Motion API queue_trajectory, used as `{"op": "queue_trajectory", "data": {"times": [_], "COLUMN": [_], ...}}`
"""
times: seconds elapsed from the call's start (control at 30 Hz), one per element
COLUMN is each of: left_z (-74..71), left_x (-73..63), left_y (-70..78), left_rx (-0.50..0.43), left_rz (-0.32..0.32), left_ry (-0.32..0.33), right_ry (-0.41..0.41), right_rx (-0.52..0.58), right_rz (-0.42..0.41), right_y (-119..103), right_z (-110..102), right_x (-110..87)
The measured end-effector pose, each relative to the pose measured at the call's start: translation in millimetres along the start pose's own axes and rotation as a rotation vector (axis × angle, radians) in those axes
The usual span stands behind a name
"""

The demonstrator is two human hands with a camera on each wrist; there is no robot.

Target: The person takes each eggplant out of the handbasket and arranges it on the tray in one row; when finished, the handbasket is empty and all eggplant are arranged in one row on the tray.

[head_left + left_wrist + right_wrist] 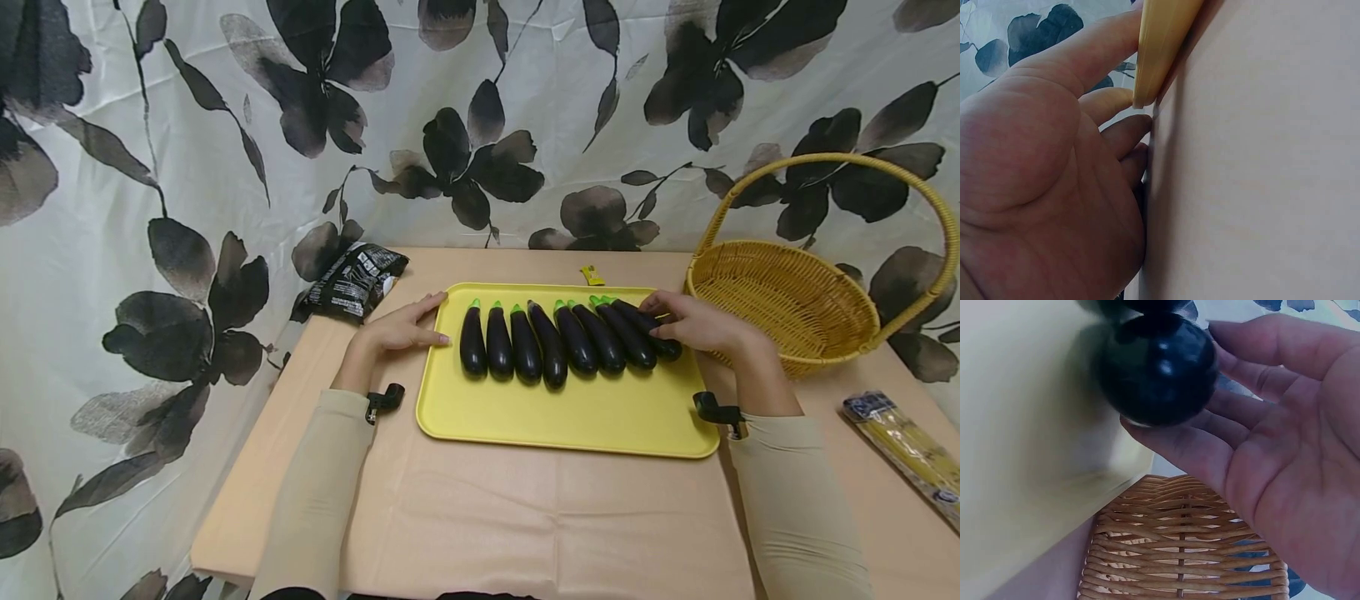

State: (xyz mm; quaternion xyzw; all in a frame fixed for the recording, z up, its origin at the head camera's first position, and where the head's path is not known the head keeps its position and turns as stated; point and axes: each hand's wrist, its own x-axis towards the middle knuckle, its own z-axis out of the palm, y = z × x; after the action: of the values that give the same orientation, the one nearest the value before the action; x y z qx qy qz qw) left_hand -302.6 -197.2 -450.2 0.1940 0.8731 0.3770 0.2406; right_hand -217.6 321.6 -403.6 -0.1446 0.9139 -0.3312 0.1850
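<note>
Several dark purple eggplants (527, 350) lie side by side in a row on a yellow tray (570, 421), their green stem ends toward the back. At the tray's left edge, my left hand (396, 327) rests with its thumb on the rim and the other fingers along the outer side. My right hand (693, 321) grips the rightmost eggplant (1159, 369) between thumb and fingers. That eggplant lies slanted against its neighbor in the row. The right wrist view shows its round, shiny end, with fingers on either side.
A yellow wicker basket (780, 300) with a tall handle stands right of the tray. Black packaging (356, 279) lies at the back left, a small yellow packet (592, 275) behind the tray. A clear-wrapped yellow package (903, 454) lies at the right. A floral curtain hangs behind the table.
</note>
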Motion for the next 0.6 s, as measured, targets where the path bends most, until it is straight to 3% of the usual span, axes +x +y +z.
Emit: {"op": "queue_trajectory", "data": {"times": [0.3, 0.6], "left_z": [0.8, 1.5], "left_x": [-0.1, 0.2], "left_y": [1.1, 0.4], "left_rx": [0.009, 0.020], "left_rz": [0.010, 0.024], "left_ry": [0.000, 0.002], "right_ry": [-0.049, -0.022], "right_rx": [-0.008, -0.003], "right_rz": [-0.014, -0.006], "right_y": [-5.7, -5.3], "right_z": [1.9, 2.9], "right_x": [-0.2, -0.3]}}
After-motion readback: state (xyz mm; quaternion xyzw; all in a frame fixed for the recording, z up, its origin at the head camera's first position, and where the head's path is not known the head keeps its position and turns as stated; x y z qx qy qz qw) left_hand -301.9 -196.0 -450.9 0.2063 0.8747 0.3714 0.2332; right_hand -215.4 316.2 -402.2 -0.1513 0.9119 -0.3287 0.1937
